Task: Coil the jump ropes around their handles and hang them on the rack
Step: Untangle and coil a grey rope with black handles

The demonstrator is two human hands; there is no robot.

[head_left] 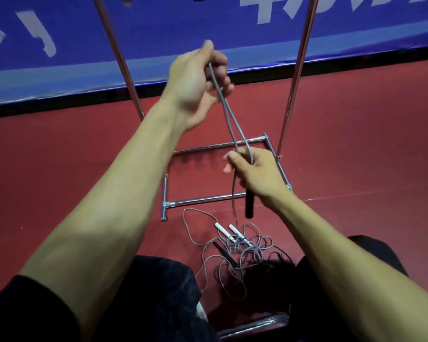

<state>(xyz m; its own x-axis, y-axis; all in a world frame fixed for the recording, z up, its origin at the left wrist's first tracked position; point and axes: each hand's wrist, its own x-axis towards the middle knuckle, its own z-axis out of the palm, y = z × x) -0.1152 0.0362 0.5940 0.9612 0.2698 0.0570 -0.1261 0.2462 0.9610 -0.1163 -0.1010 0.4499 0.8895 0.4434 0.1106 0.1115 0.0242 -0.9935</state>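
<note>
Between the dark-clad knees (158, 292) a tangle of ropes (242, 248) waits on the floor. Above it, the right hand (257, 172) curls round a black handle (249, 206); the raised left hand (195, 77) pinches the grey rope (226, 114) taut, likely for tight winding, with the rack (215, 145) just beyond

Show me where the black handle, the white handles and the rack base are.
black handle (249, 204): head view, its free lower end.
white handles (234, 230): head view, middle of the right one.
rack base (203, 199): head view, the near floor bar.
</note>
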